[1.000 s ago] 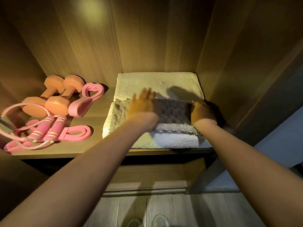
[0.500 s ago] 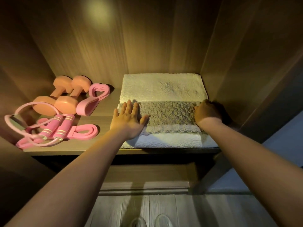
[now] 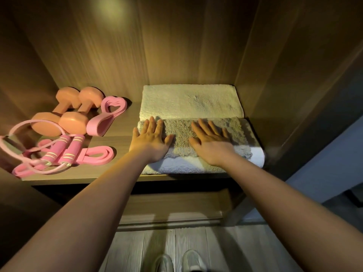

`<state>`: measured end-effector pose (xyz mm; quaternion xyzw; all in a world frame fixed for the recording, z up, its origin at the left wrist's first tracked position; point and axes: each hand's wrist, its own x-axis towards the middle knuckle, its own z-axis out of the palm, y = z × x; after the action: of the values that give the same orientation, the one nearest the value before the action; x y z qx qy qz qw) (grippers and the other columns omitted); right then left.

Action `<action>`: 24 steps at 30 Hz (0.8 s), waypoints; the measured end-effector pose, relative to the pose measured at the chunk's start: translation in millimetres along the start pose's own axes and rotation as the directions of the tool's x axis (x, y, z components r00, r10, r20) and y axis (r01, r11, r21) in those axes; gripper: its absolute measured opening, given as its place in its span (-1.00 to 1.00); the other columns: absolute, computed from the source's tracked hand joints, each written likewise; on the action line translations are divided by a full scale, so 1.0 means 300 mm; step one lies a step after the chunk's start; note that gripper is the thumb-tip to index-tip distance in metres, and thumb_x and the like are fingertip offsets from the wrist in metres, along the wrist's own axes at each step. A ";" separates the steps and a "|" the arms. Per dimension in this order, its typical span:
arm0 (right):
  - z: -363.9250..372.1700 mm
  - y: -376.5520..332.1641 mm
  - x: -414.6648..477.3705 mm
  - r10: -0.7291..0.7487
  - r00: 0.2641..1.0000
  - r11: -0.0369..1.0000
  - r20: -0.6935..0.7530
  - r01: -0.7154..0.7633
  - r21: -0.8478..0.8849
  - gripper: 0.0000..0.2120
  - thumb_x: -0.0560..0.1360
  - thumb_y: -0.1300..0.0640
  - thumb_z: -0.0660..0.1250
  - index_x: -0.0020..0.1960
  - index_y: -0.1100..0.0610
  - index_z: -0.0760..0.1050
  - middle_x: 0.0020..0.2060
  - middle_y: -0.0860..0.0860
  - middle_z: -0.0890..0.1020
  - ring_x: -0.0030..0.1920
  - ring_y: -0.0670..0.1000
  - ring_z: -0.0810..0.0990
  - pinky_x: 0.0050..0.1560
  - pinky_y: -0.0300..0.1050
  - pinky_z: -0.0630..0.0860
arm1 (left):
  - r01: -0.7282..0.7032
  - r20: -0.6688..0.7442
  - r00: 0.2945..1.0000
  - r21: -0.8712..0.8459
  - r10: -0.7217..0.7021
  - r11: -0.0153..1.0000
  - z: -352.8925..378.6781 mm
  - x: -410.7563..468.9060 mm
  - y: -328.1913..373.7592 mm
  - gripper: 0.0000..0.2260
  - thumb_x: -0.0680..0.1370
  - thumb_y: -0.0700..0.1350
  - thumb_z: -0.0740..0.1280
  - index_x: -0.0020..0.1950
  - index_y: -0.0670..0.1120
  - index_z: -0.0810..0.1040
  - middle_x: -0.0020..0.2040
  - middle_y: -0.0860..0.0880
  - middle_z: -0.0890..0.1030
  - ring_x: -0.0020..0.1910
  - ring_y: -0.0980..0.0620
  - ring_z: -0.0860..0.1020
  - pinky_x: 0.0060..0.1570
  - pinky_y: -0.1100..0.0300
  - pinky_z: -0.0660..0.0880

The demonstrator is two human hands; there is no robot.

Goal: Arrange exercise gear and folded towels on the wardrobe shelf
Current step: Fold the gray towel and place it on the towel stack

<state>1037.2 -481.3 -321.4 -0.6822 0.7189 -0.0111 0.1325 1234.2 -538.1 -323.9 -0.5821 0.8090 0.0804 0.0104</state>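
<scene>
We see both hands laid flat on the folded towels at the right end of the wardrobe shelf [image 3: 119, 137]. The left hand [image 3: 151, 141] presses palm down on the left part of the grey-brown towel [image 3: 181, 132], its fingers [image 3: 152, 124] straight and close together, holding nothing. The right hand [image 3: 212, 145] rests palm down on the same towel just to the right, its fingers [image 3: 204, 127] straight and slightly spread, also gripping nothing. The two hands lie near each other but apart, with a strip of towel showing between the thumbs.

The grey-brown towel sits on top of the pile. Behind it, against the back panel, we see a cream towel [image 3: 190, 101]; at the front edge of the shelf a white towel [image 3: 188, 167] shows from under the grey-brown one. The pile reaches close to the right wall of the wardrobe [image 3: 275, 79].

On the left part of the shelf, well apart from the towels, lies the exercise gear: two orange dumbbells [image 3: 68, 114] side by side, a pink figure-eight band [image 3: 107, 119] with a heart-shaped end just beside them, a skipping rope [image 3: 64, 153] with pink handles, and a flat pink resistance band [image 3: 98, 156] touching it.

Below the shelf we see a pale wooden floor [image 3: 225, 250] and the toes of two light shoes [image 3: 177, 261].
</scene>
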 end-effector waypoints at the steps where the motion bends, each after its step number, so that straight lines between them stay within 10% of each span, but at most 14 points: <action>1: 0.000 0.033 -0.009 0.040 0.999 0.999 0.004 -0.040 -0.001 -0.43 0.59 -0.30 -0.24 0.54 -0.23 -0.29 0.52 -0.19 -0.32 0.53 -0.06 -0.34 0.49 0.17 -0.34 | -0.006 0.000 1.000 0.003 0.006 1.000 -0.001 -0.001 0.000 -0.34 0.60 0.31 -0.17 0.59 0.00 -0.20 0.59 -0.09 -0.23 0.57 -0.05 -0.20 0.50 -0.14 -0.19; 11: -0.061 0.223 -0.085 0.375 0.921 0.920 0.109 -0.384 0.075 -0.41 0.67 -0.12 -0.18 0.58 0.11 -0.28 0.56 0.11 -0.26 0.57 0.13 -0.15 0.51 0.09 0.01 | -0.015 0.037 0.999 0.064 0.013 0.998 -0.025 -0.014 0.010 -0.32 0.58 0.32 -0.23 0.59 -0.03 -0.24 0.58 -0.11 -0.25 0.57 -0.08 -0.21 0.49 -0.18 -0.19; 14: -0.101 0.208 -0.148 0.389 0.916 0.885 -0.097 -0.343 0.314 -0.53 0.68 0.03 -0.02 0.51 0.24 0.19 0.41 0.30 0.34 0.28 0.23 0.42 0.21 0.02 0.39 | 0.018 0.034 0.999 0.122 -0.023 0.992 -0.048 -0.017 0.026 -0.34 0.61 0.28 -0.20 0.58 -0.05 -0.27 0.57 -0.15 -0.28 0.56 -0.11 -0.25 0.50 -0.16 -0.23; 17: -0.128 0.197 -0.244 0.489 0.766 0.789 -0.417 -0.186 0.585 -0.66 0.63 0.14 0.10 0.32 0.25 0.43 0.18 0.18 0.51 0.10 0.15 0.48 0.11 -0.05 0.38 | -0.053 -0.107 0.992 0.121 0.066 0.991 -0.067 -0.028 0.062 -0.36 0.63 0.18 -0.13 0.55 -0.10 -0.32 0.55 -0.16 -0.34 0.53 -0.10 -0.33 0.50 -0.12 -0.25; 20: -0.109 0.162 -0.320 0.655 0.703 0.488 -0.277 -0.113 0.866 -0.77 0.59 0.16 0.17 0.19 0.16 0.49 0.02 0.05 0.56 0.09 0.07 0.54 0.17 0.03 0.48 | -0.252 -0.159 0.950 0.113 0.268 0.961 -0.044 -0.059 0.145 -0.41 0.62 0.17 -0.15 0.55 -0.05 -0.27 0.55 -0.11 -0.32 0.53 -0.05 -0.29 0.51 -0.12 -0.21; 24: -0.061 0.124 -0.344 0.639 0.728 -0.236 0.248 -0.122 0.964 -0.83 0.62 0.18 0.19 -0.13 0.19 0.42 -0.18 0.10 0.47 -0.17 0.03 0.49 -0.08 -0.07 0.59 | -0.295 -0.056 0.954 0.026 0.296 0.955 0.009 -0.084 0.191 -0.44 0.64 0.22 -0.17 0.60 0.05 -0.15 0.59 -0.05 -0.19 0.57 0.02 -0.17 0.53 -0.06 -0.15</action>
<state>1000.6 -380.3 -292.9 -0.0751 0.6606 -0.6027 0.4414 1187.9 -496.3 -317.0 -0.4568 0.8875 0.0567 -0.0208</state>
